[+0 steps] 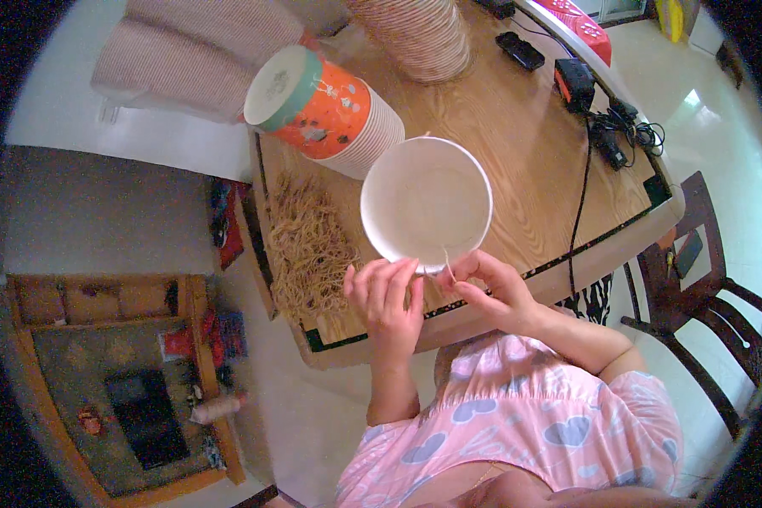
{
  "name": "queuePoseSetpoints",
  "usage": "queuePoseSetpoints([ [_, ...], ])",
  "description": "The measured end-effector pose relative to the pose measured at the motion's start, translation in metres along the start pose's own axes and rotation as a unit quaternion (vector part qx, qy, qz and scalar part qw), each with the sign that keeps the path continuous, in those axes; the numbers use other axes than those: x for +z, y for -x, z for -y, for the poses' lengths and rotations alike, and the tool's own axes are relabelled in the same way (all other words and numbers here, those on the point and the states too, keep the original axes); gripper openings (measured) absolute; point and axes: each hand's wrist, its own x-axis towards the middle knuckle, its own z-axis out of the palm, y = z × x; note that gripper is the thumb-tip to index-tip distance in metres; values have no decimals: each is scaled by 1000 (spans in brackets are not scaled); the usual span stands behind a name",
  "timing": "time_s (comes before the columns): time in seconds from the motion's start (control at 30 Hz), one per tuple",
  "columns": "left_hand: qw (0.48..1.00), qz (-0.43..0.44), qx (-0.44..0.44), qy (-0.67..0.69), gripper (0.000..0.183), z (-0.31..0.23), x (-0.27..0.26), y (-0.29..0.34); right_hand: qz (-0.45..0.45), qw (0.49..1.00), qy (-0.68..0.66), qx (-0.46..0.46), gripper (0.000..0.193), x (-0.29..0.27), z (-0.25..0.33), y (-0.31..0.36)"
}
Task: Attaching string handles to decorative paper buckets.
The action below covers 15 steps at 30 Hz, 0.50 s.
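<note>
A white paper tub [427, 203] lies at the table's near edge with its open mouth toward me. Just below its rim, my right hand [495, 292] pinches a thin pale string [449, 262]. Close beside it, my left hand [388, 300] has its thumb and fingers drawn together at the same string, against the tub's rim. How the string runs behind my fingers is hidden. To the left sits a loose heap of tan twine pieces [309, 245]. Behind the tub, a nested stack of paper tubs [334, 110] lies on its side, its outer one orange and green.
A tall stack of tubs [419, 38] stands at the table's far side. Wrapped stacks [169, 72] lie at the far left. On the right are a black and orange box [574, 85], a coiled cable [618, 140] and a dark phone-like object [521, 51]. A wooden chair [694, 271] stands beyond the table.
</note>
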Motion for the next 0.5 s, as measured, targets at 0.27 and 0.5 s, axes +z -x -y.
queuePoseSetpoints([
  [0.27,994,61,57,69,29,4,3,-16,0,987,-145,73,7,-4,13,0],
  [0.5,992,49,47,109,22,-5,9,-18,-41,994,-101,14,6,-10,13,-5],
])
